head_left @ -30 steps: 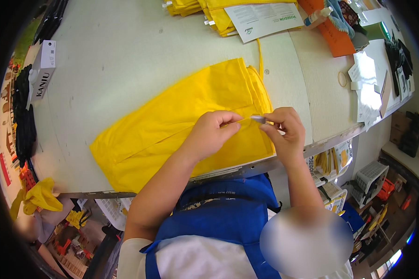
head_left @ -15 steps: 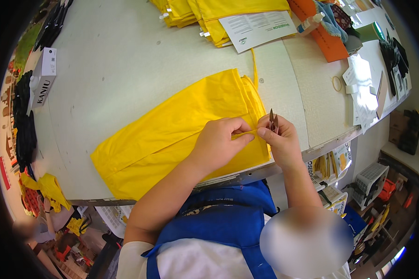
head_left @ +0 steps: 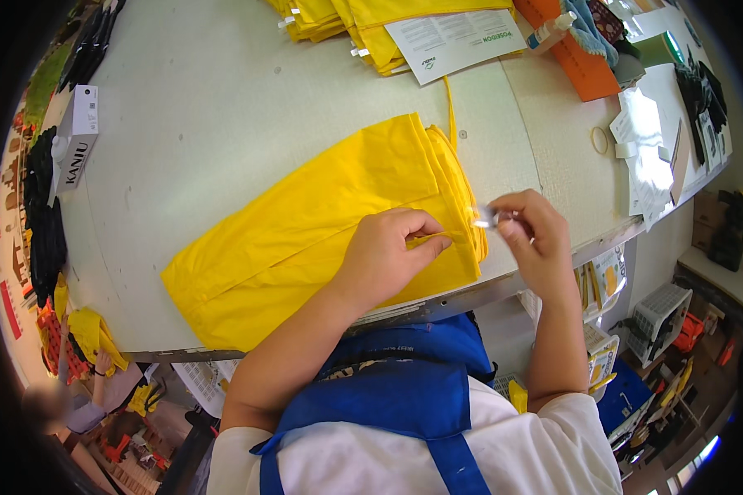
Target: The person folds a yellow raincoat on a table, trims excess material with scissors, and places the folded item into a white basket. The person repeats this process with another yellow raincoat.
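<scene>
Holding a fold of the yellow cloth (head_left: 297, 247) in the left hand (head_left: 388, 252), pinched narrowly between thumb and forefinger. Lying folded on the pale table (head_left: 223, 107), along its near edge, with layered end to the right and a thin yellow cord (head_left: 451, 111) trailing from there toward the far side.

Newly shifted: the right hand (head_left: 537, 239), drawn off rightward from beside the left fingertips, now apart from the cloth. Still gripping small metal snips (head_left: 487, 218) in curled fingers; swung round from upright to point left, at the layered end. Blurred at the blades; cannot tell whether parted or closed there, nor whether touching the cloth at the tips.

Little changed on the left: same pinch, same fold. Judged from this: steadying left to one pinch alone, with the right freed for handling the snips.

Farther across: a yellow stack (head_left: 367, 29), partly under a white sheet (head_left: 454, 41), near an orange box (head_left: 582, 78)
</scene>
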Tool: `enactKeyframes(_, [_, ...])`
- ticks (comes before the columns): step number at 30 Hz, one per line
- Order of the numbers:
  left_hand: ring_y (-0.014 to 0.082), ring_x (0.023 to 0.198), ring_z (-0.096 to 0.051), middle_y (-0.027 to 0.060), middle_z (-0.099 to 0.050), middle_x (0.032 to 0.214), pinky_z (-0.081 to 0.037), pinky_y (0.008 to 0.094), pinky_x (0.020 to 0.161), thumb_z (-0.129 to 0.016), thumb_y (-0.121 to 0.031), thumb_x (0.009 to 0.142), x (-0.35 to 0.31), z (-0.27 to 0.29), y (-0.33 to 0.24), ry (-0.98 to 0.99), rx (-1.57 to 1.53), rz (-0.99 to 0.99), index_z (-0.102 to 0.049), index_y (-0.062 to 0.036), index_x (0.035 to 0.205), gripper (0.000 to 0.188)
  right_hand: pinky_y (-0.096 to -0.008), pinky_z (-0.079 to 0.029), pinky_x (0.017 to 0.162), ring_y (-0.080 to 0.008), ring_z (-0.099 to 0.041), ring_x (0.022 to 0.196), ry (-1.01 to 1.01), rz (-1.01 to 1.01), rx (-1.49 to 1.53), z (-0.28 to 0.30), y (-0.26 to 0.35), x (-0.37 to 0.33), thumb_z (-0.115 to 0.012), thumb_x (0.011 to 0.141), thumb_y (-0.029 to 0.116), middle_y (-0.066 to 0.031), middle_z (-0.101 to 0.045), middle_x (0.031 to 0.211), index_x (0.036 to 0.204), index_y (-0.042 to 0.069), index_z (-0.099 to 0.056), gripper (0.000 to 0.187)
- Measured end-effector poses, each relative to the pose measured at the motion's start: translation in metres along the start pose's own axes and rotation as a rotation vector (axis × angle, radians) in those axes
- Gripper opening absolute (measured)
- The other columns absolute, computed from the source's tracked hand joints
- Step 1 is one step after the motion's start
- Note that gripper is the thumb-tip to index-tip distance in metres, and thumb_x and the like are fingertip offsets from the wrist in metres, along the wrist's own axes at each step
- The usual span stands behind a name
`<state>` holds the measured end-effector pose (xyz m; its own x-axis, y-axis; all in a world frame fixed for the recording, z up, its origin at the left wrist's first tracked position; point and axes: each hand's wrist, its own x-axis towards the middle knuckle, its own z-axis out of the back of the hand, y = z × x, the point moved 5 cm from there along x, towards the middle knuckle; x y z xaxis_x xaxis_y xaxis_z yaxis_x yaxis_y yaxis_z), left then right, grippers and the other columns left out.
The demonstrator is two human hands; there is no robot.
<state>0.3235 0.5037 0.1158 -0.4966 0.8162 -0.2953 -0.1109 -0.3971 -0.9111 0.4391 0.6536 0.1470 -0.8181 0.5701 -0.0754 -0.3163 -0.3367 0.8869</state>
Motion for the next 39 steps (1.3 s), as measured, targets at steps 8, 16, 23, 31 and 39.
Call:
enactKeyframes(8, [0.0109,0.063,-0.055,0.0088,-0.065,0.073,-0.044,0.0242,0.059,-0.073,-0.011,0.077,-0.001,-0.001,-0.004,-0.013,0.008,-0.035,-0.067,0.0013,0.084,0.015,-0.0351,-0.043,0.064,-0.0221,-0.058,0.070,0.127,0.285,-0.501,-0.002,0.038,-0.002,-0.076,0.065,0.022,-0.0026,-0.058,0.074,0.084,0.009,-0.065,0.025])
enactKeyframes(16, [0.0116,0.062,-0.055,0.0094,-0.064,0.072,-0.043,0.0245,0.058,-0.074,-0.012,0.076,-0.003,0.000,-0.006,-0.016,0.032,-0.058,-0.067,0.0012,0.083,0.016,-0.0339,-0.040,0.063,-0.0199,-0.056,0.071,0.127,0.368,-0.570,-0.005,0.044,-0.003,-0.075,0.065,0.024,-0.0008,-0.056,0.075,0.084,0.011,-0.064,0.025])
enactKeyframes(23, [0.0139,0.062,-0.056,0.0102,-0.064,0.072,-0.044,0.0255,0.058,-0.073,-0.013,0.076,-0.005,-0.001,-0.010,0.011,0.073,-0.046,-0.067,0.0005,0.082,0.016,-0.0345,-0.039,0.063,-0.0199,-0.054,0.070,0.196,0.440,-0.675,-0.003,0.057,-0.002,-0.074,0.065,0.022,0.0001,-0.055,0.075,0.082,0.012,-0.063,0.023])
enactKeyframes(31, [0.0170,0.062,-0.058,0.0110,-0.065,0.074,-0.044,0.0269,0.057,-0.073,-0.013,0.076,-0.008,0.000,-0.015,0.002,0.068,-0.097,-0.068,0.0001,0.082,0.015,-0.0344,-0.040,0.063,-0.0215,-0.056,0.069,0.124,0.380,-0.514,0.008,0.048,0.000,-0.076,0.064,0.020,-0.0015,-0.056,0.072,0.078,0.011,-0.063,0.021])
enactKeyframes(39, [0.0198,0.061,-0.059,0.0101,-0.063,0.072,-0.044,0.0286,0.055,-0.073,-0.014,0.075,-0.012,-0.003,-0.020,0.018,0.109,-0.171,-0.067,-0.0017,0.080,0.014,-0.0342,-0.042,0.063,-0.0215,-0.057,0.069,0.208,0.342,-0.570,0.006,0.057,-0.004,-0.077,0.064,0.021,-0.0015,-0.057,0.071,0.076,0.010,-0.063,0.021])
